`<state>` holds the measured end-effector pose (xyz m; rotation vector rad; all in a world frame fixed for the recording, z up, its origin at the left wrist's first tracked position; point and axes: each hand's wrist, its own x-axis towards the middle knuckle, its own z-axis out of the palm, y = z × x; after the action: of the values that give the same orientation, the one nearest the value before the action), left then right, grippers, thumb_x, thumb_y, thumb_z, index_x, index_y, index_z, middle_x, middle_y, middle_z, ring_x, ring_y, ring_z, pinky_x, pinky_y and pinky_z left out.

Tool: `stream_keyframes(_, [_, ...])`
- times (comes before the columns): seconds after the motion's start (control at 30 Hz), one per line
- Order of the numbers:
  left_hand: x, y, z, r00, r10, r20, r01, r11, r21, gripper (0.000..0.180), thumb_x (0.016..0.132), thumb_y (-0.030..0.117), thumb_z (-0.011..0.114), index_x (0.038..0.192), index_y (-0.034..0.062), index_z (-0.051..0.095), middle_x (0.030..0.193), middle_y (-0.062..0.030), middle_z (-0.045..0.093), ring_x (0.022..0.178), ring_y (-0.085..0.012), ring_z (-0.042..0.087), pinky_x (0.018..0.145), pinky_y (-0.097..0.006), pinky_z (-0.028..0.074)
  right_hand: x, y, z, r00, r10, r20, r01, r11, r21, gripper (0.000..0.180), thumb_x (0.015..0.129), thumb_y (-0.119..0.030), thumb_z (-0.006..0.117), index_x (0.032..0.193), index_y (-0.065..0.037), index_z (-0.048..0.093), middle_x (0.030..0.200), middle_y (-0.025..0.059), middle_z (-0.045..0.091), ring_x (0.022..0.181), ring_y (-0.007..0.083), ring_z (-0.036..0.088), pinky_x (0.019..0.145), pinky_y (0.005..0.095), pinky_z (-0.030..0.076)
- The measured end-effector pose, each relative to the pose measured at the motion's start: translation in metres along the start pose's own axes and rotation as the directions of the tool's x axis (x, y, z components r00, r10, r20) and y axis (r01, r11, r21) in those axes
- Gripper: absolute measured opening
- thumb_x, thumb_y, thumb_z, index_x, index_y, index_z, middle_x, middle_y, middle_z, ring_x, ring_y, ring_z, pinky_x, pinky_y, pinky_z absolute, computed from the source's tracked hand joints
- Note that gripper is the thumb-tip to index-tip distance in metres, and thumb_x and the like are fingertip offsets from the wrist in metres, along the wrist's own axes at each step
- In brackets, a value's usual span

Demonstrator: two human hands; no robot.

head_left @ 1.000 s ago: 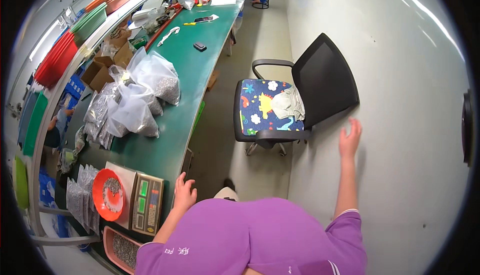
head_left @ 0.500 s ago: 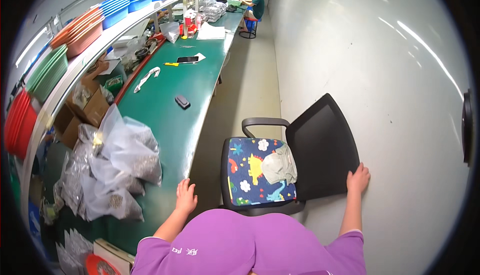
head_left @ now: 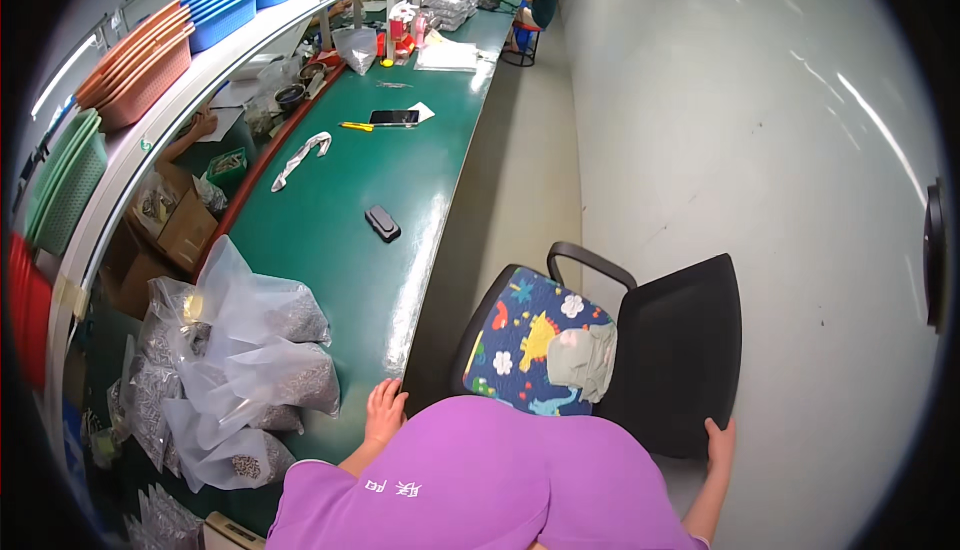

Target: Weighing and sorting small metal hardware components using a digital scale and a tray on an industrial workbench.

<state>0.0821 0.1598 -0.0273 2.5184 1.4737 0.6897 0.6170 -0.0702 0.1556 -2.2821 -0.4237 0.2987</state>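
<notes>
My left hand lies on the near edge of the green worktable, its fingers stretched and slightly apart, holding nothing. My right hand grips the outer edge of the black backrest of an office chair; some of its fingers are hidden. The chair stands angled between table and wall, with one black armrest in sight. Its seat bears a blue cushion printed with dinosaurs and clouds. A crumpled grey-green cloth lies on the cushion against the backrest.
Clear plastic bags of small parts crowd the table at left. Farther along lie a dark oblong device, white strip, yellow cutter and phone. Stacked baskets line a shelf. A person sits far off.
The chair has turned clockwise and shifted right, its backrest coming nearer to me with my right hand on it. My left hand has moved slightly down in view beside the table edge.
</notes>
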Motion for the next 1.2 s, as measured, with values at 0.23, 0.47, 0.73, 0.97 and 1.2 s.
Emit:
stream_keyframes(0.23, [-0.014, -0.015, 0.031, 0.997, 0.002, -0.072, 0.000, 1.000, 0.029, 0.031, 0.077, 0.024, 0.048, 0.103, 0.0077, 0.051, 0.127, -0.0089, 0.039, 0.122, -0.0273, 0.033, 0.100, -0.044, 0.028, 0.080, -0.025, 0.083, 0.998, -0.035, 0.048, 0.000, 0.814, 0.581, 0.050, 0.080, -0.002, 0.055, 0.127, -0.005, 0.038, 0.113, 0.0110, 0.052, 0.099, 0.0219, 0.052, 0.084, 0.0337, 0.043])
stream_keyframes(0.47, [-0.006, -0.004, 0.023, 0.998, -0.026, -0.053, 0.025, 1.000, -0.006, 0.032, 0.078, 0.024, 0.048, 0.104, 0.0058, 0.051, 0.123, -0.0113, 0.043, 0.118, -0.0288, 0.038, 0.099, -0.045, 0.030, 0.207, -0.138, 0.183, 1.000, 0.019, -0.015, -0.002, 0.681, 0.732, 0.072, 0.072, 0.005, 0.061, 0.134, -0.009, 0.027, 0.119, 0.0174, 0.047, 0.099, 0.0263, 0.052, 0.084, 0.0381, 0.045])
stream_keyframes(0.73, [0.065, 0.061, -0.090, 0.972, -0.151, 0.179, 0.181, 0.969, -0.169, 0.042, 0.079, 0.025, 0.048, 0.116, 0.0063, 0.048, 0.126, -0.0109, 0.042, 0.121, -0.0283, 0.035, 0.101, -0.046, 0.028, 0.332, -0.324, 0.275, 1.000, -0.004, -0.007, 0.008, 0.700, 0.714, 0.075, 0.065, 0.010, 0.063, 0.131, -0.006, 0.033, 0.125, 0.0175, 0.042, 0.106, 0.0267, 0.048, 0.089, 0.0350, 0.041])
stream_keyframes(0.97, [0.125, 0.143, -0.138, 0.825, -0.481, 0.297, 0.505, 0.863, -0.005, 0.046, 0.081, 0.026, 0.049, 0.121, 0.0039, 0.044, 0.127, -0.0158, 0.038, 0.121, -0.0341, 0.032, 0.099, -0.050, 0.026, 0.431, -0.517, 0.301, 0.981, -0.186, 0.050, 0.104, 0.729, 0.677, 0.075, 0.063, 0.010, 0.062, 0.131, -0.005, 0.034, 0.122, 0.0174, 0.043, 0.103, 0.0247, 0.050, 0.087, 0.0342, 0.042])
stream_keyframes(1.2, [0.110, 0.132, -0.063, 0.758, -0.630, 0.168, 0.561, 0.761, 0.327, 0.041, 0.079, 0.024, 0.051, 0.116, 0.0049, 0.048, 0.122, -0.0169, 0.043, 0.102, -0.0314, 0.048, 0.087, -0.043, 0.039, 0.501, -0.628, 0.346, 0.960, -0.271, 0.072, 0.174, 0.777, 0.604, 0.072, 0.063, 0.006, 0.064, 0.129, -0.006, 0.037, 0.115, 0.0155, 0.049, 0.096, 0.0223, 0.053, 0.082, 0.0321, 0.044])
